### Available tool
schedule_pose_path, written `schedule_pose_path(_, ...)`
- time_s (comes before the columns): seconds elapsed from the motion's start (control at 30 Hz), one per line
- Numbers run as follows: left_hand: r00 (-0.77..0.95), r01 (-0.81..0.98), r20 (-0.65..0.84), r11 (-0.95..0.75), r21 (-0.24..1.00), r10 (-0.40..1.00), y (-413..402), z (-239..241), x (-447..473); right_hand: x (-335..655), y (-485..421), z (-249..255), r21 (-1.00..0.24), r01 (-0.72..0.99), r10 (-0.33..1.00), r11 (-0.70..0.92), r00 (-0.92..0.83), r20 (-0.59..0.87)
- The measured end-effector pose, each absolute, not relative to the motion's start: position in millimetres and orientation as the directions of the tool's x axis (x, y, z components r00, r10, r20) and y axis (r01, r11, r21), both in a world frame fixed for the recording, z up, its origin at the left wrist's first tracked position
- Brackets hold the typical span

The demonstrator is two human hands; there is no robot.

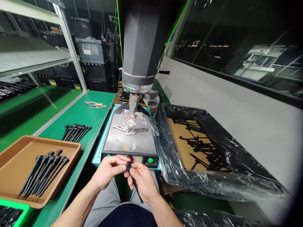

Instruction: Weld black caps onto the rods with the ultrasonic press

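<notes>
My left hand [109, 171] and my right hand [142, 179] meet just in front of the machine's button panel. Together they pinch a slim black plastic rod [134, 184] with a round head; its shaft hangs down under my right palm. The fingers of both hands are closed on the rod's head end. Right behind them is the press machine's steel plate [129, 143] with a fixture [131, 127] under clear film, and the grey press head [139, 50] hangs above it.
A brown tray [14, 164] at the left holds several black rods [44, 171]; more rods [75, 132] lie on the green bench beside it. Pliers [96, 104] lie farther back. A plastic-lined cardboard box [184, 148] with black parts stands at the right.
</notes>
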State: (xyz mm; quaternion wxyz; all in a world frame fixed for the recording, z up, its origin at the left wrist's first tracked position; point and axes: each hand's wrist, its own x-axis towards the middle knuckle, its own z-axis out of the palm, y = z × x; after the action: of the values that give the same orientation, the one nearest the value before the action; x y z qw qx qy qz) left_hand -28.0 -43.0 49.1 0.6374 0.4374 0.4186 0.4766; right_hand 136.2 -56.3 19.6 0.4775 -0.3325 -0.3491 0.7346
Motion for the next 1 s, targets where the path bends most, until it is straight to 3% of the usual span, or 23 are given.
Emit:
schedule_pose_path(0.13, 0.220, -0.225, -0.105, 0.155, 0.962, 0.970, -40.9, 45.8, -28.1, 138.1, -56.5, 17.3, -0.748, -0.502, 0.883, -0.434, -0.402, -0.243)
schedule_pose_path(0.33, 0.201, -0.210, -0.107, 0.149, 0.966, 0.974, -38.1, 39.9, -27.1, 135.7, -54.8, 8.8, -0.877, -0.413, 0.961, -0.244, -0.223, -0.162)
schedule_pose_path(0.6, 0.205, -0.080, -0.113, 0.132, 0.988, 0.972, -39.4, 34.2, -20.4, 142.3, -49.0, -2.9, -0.882, -0.387, 0.950, -0.270, -0.255, -0.179)
schedule_pose_path(0.8, 0.184, -0.042, -0.052, 0.061, 0.997, 0.981, -36.2, 32.2, -19.1, 145.0, -45.3, 3.3, -0.722, -0.493, 0.866, -0.485, -0.384, -0.319)
schedule_pose_path(0.9, 0.197, 0.011, -0.052, 0.051, 0.999, 0.979, -34.7, 31.6, -19.0, 144.2, -43.4, 1.0, -0.782, -0.471, 0.907, -0.407, -0.308, -0.287)
schedule_pose_path(1.0, 0.212, 0.019, -0.052, 0.049, 0.999, 0.976, -32.8, 28.5, -17.3, 143.3, -41.1, -5.1, -0.764, -0.495, 0.905, -0.415, -0.311, -0.290)
